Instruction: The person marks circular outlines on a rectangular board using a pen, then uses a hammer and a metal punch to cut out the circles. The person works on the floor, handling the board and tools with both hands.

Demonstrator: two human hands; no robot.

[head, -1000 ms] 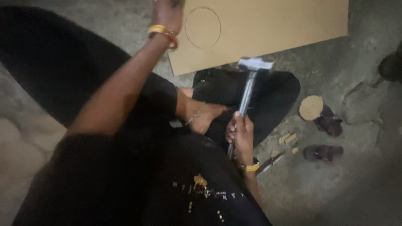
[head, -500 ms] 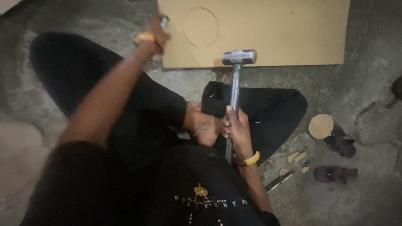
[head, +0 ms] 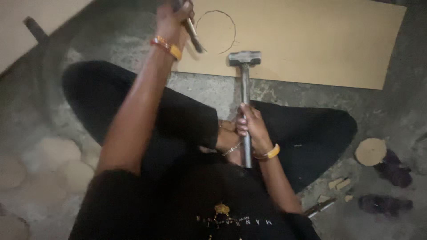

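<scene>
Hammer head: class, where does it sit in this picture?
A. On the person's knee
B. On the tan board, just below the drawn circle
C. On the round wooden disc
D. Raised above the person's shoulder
B: the hammer head rests on the near edge of the tan board, just below the drawn circle, while the right hand grips the handle.

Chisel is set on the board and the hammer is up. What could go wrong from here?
1. The left hand grips the dark metal chisel close above its tip on the tan flat board; a mis-aimed blow from the grey steel hammer in the right hand might hit its fingers.
2. The tip sits just outside the pencilled circle, so the cut may stray.
3. Nothing visibly pins the board; it may jump.
</scene>
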